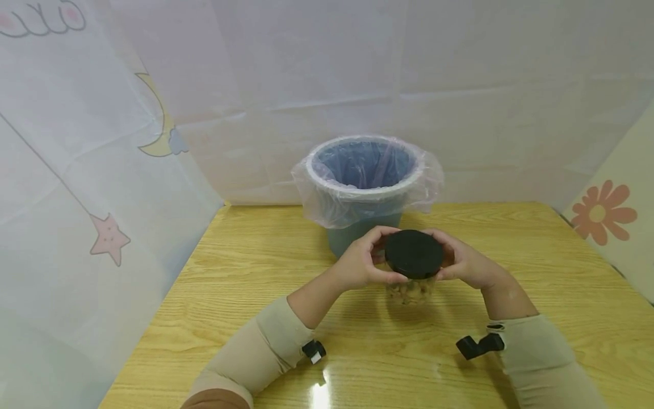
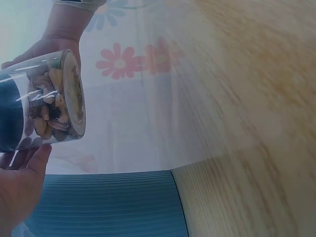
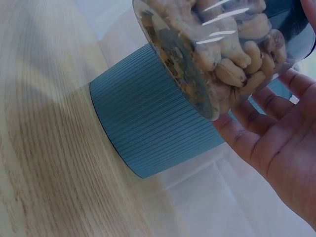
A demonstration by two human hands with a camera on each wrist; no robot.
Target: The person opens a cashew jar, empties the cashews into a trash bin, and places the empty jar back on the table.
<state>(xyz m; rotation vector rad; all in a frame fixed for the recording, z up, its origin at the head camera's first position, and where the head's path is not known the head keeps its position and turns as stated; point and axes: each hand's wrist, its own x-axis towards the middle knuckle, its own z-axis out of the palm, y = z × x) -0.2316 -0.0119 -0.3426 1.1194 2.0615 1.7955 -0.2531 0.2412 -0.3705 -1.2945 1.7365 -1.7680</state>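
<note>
A: Main item?
B: Clear jar (image 1: 410, 291) of nuts (image 3: 234, 57), black lid (image 1: 414, 253) on, held lid-up above tabletop (image 1: 245, 250), in front of blue bin (image 1: 342, 241).
A: Hands?
B: Both on jar: left hand (image 1: 361, 261) gripping left side, right hand (image 1: 469, 264) gripping right side, each partly curled round it.
A: Around?
B: Bin upright on tabletop, pink-tinted bag (image 1: 334, 205) draped over it. Behind: pale sheet (image 1: 306, 68). Star print (image 1: 109, 238) and moon print (image 1: 162, 136) at left, flower print (image 1: 598, 213) at right.

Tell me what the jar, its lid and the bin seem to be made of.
Jar: clear and glossy, plastic or glass; nuts show through and bright streaks reflect, but I can't tell which.
Lid: black, fairly matt, probably plastic; no metallic glint.
Bin: blue, likely moulded plastic, judging by its even fine ribs.
</note>
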